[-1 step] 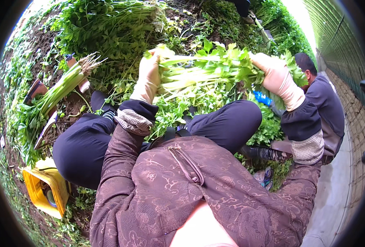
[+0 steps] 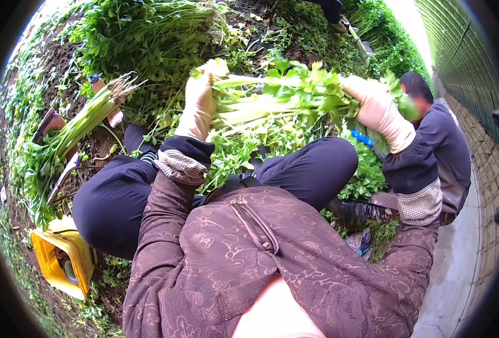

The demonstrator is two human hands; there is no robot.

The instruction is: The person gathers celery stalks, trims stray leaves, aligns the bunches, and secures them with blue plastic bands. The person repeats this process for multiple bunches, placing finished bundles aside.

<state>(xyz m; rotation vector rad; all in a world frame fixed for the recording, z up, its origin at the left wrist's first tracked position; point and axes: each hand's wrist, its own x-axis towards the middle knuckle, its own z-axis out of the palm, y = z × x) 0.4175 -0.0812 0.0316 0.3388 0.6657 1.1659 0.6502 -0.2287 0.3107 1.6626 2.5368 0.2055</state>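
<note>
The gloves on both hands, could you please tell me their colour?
Pale beige gloves, left hand and right hand, in the head view.

A bunch of celery [image 2: 283, 98] lies crosswise between 2 hands: the left hand [image 2: 200, 101] grips its stalk end, the right hand [image 2: 376, 110] its leafy end. Both knees sit just below it. To the left, a second celery bundle [image 2: 75, 132] lies on the soil. A crate [image 2: 61, 256] sits near left. Another person [image 2: 443, 146] crouches at right.
</note>
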